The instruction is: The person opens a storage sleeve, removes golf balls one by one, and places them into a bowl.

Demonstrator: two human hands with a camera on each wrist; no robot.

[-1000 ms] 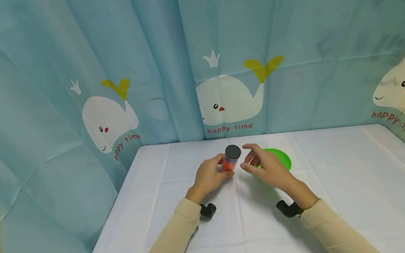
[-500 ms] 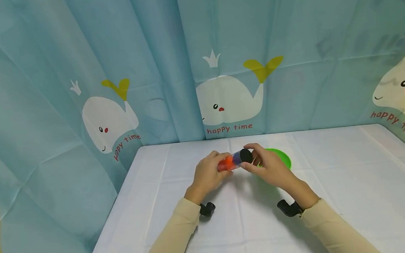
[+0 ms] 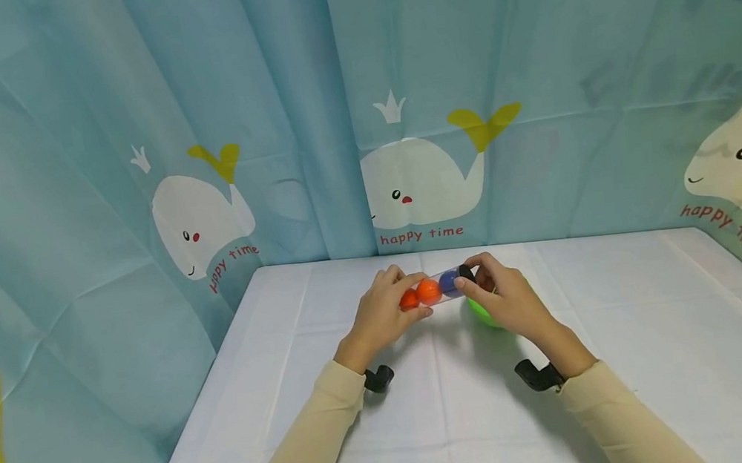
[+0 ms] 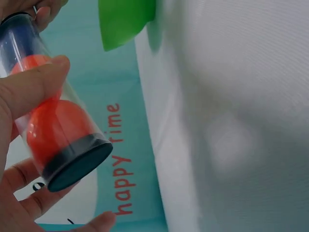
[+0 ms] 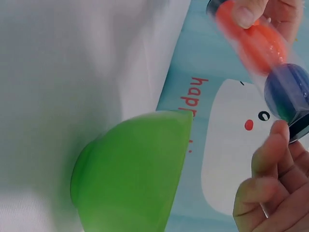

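Note:
A clear plastic tube [image 3: 438,289] with black end caps is held off the table, tilted nearly sideways. Inside it are two orange balls [image 3: 428,291] and a blue ball [image 5: 286,92]. My left hand [image 3: 381,314] grips the tube's left end, its thumb laid across the side in the left wrist view. At the other end, beside the blue ball, the fingers of my right hand [image 3: 515,301] pinch the black cap [image 3: 467,273]. The cap appears to be on the tube. Behind and below the right hand stands a green bowl [image 5: 130,169], partly hidden in the head view.
A white cloth [image 3: 392,453] covers the table. Close behind its far edge hangs a blue curtain [image 3: 306,118] printed with whales. Black wrist cameras [image 3: 538,375] sit under both wrists.
The tube has tipped from near upright to sideways, its capped end swinging right toward the right hand. That hand, holding nothing a second ago, now pinches the cap and has shifted slightly right.

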